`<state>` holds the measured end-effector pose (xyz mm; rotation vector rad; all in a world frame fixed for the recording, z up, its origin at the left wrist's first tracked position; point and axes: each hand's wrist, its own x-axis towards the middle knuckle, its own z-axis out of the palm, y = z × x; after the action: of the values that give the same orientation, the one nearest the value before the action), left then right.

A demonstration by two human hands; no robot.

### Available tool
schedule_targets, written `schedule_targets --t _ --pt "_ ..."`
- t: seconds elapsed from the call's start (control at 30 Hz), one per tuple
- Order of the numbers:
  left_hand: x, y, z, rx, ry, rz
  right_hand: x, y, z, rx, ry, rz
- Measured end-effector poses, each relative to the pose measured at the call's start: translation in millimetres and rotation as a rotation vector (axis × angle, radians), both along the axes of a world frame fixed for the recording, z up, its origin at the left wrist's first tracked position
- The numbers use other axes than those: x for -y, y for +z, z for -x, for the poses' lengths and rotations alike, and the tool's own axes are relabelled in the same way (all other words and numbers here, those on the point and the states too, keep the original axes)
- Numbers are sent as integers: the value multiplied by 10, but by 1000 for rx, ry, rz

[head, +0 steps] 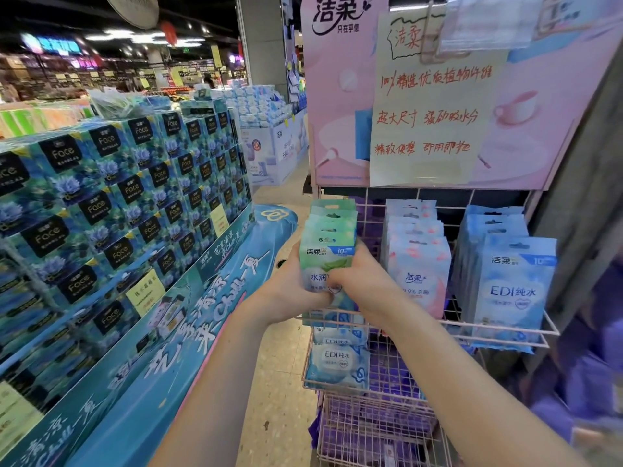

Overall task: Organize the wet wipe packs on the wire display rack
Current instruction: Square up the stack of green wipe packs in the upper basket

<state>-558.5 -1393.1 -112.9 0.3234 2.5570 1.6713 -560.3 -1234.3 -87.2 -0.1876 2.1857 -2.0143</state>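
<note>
Head view: a green wet wipe pack (pixel 328 264) at the front of the left-hand hanging row is clasped by both hands, the left hand (pixel 296 291) curled round its left edge and the right hand (pixel 357 281) round its right. Beside it on the pink wire display rack (pixel 404 375), pink packs (pixel 418 264) and blue EDI packs (pixel 512 288) are hung in rows. Should the pack be tugged forward, those behind could probably be dragged off and dropped into the basket of EDI packs (pixel 337 362) below.
</note>
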Motion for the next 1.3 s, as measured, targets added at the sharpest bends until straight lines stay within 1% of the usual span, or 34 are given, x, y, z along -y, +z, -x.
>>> schedule_targets --t 0.13,0.33,0.47,0.6,0.83,0.93,1.0,1.07,1.17,1.23,1.3 --pt "15 -18 -1 -6 6 42 0 -10 -18 3 8 -6" --pt "-19 52 -85 -28 15 -49 -6 33 -36 59 -2 -30" --pt "-26 30 -89 -16 7 -34 6 21 -72 75 -7 -21" --pt "-41 56 -126 -47 -3 -11 -26 73 -106 71 13 -39" --pt "-126 172 -377 -98 79 -52 -86 237 -359 -61 -98 -306" --pt "-103 167 -514 -144 144 46 -165 261 -581 -175 -107 -352" --pt "-55 129 -583 -201 184 137 -211 225 -738 -242 -92 -347" --pt "-30 92 -654 -231 241 168 -259 136 -841 -298 -107 -317" --pt "-98 62 -771 -257 298 109 -276 -36 -902 -301 -143 -267" --pt "-158 82 -784 -212 297 65 -270 -40 -897 -285 -151 -255" --pt "-194 141 -671 -165 252 1 -242 75 -810 -229 -128 -226"
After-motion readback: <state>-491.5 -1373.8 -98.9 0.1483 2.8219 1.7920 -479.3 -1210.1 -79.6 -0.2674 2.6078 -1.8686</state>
